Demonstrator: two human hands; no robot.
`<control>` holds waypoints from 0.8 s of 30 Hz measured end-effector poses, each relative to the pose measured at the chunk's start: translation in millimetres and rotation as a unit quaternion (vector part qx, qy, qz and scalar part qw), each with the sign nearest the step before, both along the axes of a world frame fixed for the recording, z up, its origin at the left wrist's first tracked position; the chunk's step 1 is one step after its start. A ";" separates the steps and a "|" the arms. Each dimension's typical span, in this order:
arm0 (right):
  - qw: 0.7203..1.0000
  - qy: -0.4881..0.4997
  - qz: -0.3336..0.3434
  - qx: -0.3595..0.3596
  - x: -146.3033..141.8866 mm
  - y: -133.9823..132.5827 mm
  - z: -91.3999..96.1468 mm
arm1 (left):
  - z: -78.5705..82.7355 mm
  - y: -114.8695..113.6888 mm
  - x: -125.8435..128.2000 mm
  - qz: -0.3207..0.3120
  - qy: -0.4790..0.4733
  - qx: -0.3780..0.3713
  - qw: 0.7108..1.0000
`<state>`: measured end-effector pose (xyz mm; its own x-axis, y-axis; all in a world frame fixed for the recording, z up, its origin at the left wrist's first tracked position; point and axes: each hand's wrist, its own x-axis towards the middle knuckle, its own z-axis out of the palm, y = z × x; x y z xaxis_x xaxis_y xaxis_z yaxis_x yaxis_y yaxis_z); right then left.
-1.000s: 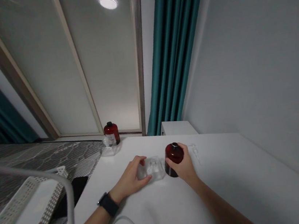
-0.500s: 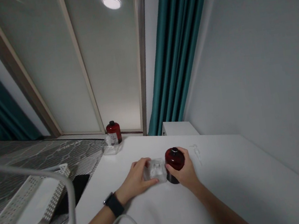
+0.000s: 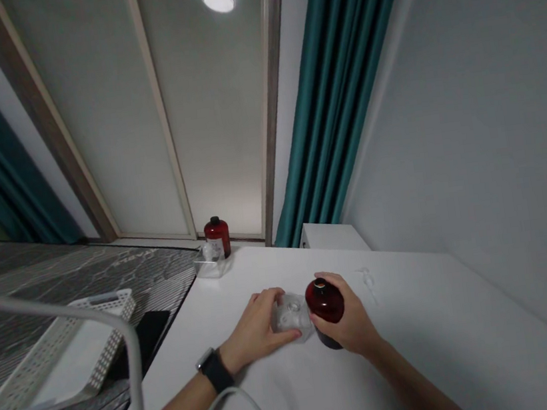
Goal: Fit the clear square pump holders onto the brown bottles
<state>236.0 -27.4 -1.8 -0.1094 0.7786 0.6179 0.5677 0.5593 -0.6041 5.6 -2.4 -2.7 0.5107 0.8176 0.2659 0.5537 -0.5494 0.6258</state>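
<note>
Dark red bottle (image 3: 325, 300) stands upright in the curled fingers of my right hand (image 3: 352, 325), while my left hand (image 3: 255, 335) curves its fingers over a clear plastic case (image 3: 292, 317), steadying it just beside the bottle.

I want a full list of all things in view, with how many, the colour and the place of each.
table: 1, white, under the hands
dark red bottle: 1, dark red with black cap, in the right hand
clear plastic box: 1, clear, under the left hand
far bottle: 1, dark red, far table corner
small clear container: 1, clear, beside the far bottle
perforated basket: 1, white, left of the table
flat device: 1, black, left of the table
carpet: 1, grey patterned, left floor
curtains: 2, teal, far side
cabinet: 1, white, beyond the table
cable: 1, white, over the left forearm
watch: 1, black, left wrist
left hand: 1, on the box
right hand: 1, around the bottle
</note>
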 end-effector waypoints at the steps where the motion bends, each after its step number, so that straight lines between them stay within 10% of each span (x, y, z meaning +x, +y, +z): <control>1: 1.000 -0.014 0.010 -0.006 1.3 -1.1 3.3 | 0.6 -0.4 -1.1 -0.006 0.003 0.005 1.000; 24: 0.959 -0.191 0.139 -0.153 17.0 -16.0 44.2 | 3.3 -2.6 -4.3 -0.046 0.008 -0.021 0.999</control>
